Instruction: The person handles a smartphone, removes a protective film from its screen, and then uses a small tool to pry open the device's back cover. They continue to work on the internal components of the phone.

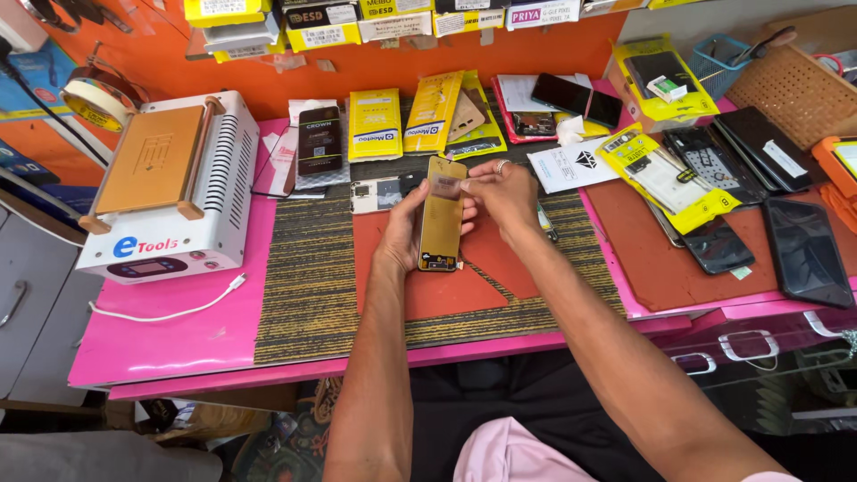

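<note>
Gripping a gold phone panel (442,214) upright, left hand (403,234) clasping its side, right hand (500,192) pinching (seemingly) its top edge.

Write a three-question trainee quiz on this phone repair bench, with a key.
1. True or false: both hands hold the gold phone screen panel.
2. Which hand wears a ring: the left hand or the right hand?
3. The white heating machine sits on which side of the striped mat: A left, B right, as pictured?

Key: 1 true. 2 the right hand. 3 A.
</note>
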